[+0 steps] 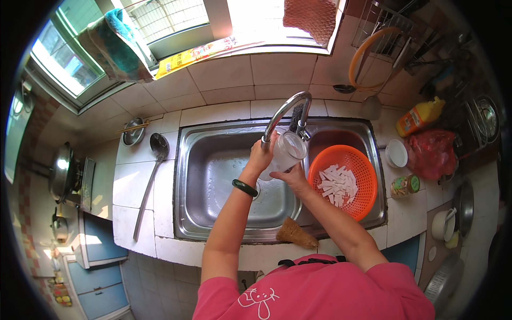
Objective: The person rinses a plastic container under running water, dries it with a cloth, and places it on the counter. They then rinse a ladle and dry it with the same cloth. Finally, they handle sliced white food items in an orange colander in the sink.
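Observation:
A clear, wide-mouthed jar (289, 150) is tilted over the divider of the double steel sink (216, 176). My left hand (260, 158) is at its left side, beside the spout end of the chrome faucet (286, 100), with a dark green bangle on the wrist. My right hand (295, 180) supports the jar from below, its thumb against the glass. Both hands hold the jar. In the right basin sits an orange plastic colander (370, 176) with a pile of white cut strips (338, 185) inside. Whether water runs from the faucet cannot be told.
A long-handled metal ladle (149, 188) and a small metal bowl (134, 134) lie left of the sink. A brown scrubber (297, 233) rests on the front edge. To the right are a white bowl (397, 153), a green-lidded jar (405, 186), a yellow bottle (420, 116) and a red plastic bag (432, 154).

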A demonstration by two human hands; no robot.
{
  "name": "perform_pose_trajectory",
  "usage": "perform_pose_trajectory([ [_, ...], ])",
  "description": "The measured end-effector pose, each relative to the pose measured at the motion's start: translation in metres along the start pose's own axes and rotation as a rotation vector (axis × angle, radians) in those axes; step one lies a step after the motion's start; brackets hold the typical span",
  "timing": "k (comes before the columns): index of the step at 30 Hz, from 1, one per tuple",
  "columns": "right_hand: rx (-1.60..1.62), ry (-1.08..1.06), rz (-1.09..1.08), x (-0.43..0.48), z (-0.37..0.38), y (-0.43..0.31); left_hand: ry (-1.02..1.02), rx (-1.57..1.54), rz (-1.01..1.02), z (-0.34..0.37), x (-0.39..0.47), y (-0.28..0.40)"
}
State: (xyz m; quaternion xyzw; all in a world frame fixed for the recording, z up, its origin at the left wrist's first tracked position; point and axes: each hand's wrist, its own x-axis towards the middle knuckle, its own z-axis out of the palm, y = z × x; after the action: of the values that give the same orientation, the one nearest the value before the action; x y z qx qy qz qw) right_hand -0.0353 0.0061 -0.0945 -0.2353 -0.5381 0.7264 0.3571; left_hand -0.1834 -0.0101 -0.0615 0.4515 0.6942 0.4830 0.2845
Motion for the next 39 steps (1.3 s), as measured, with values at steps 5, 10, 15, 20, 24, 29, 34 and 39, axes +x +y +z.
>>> perform_pose_trajectory([
  [5, 0.038, 0.015, -0.028, 0.008, -0.004, -0.004, 0.078, 0.142, 0.342, 0.0, -0.017, 0.019],
  [10, 0.032, 0.019, 0.03, 0.011, -0.008, -0.004, 0.086, 0.211, 0.391, 0.002, -0.025, 0.022],
  [15, 0.047, -0.013, 0.03, 0.001, -0.004, -0.004, -0.185, 0.009, -0.094, -0.007, 0.004, -0.003],
  [20, -0.029, -0.149, 0.082, 0.005, -0.015, -0.012, -0.287, -0.161, 0.075, -0.01, 0.009, -0.013],
  [24, -0.011, -0.105, 0.166, 0.01, -0.022, -0.009, -0.352, -0.167, 0.155, -0.014, -0.006, -0.003],
  [29, -0.113, 0.062, -0.04, 0.011, -0.011, 0.009, -0.165, 0.105, 0.196, -0.008, -0.017, 0.011],
  [34, -0.015, 0.057, -0.044, 0.016, -0.008, 0.011, -0.001, -0.016, 0.319, 0.002, -0.022, 0.006],
  [39, 0.037, -0.018, 0.048, 0.008, -0.006, 0.005, -0.078, 0.13, 0.322, -0.002, -0.009, -0.012],
])
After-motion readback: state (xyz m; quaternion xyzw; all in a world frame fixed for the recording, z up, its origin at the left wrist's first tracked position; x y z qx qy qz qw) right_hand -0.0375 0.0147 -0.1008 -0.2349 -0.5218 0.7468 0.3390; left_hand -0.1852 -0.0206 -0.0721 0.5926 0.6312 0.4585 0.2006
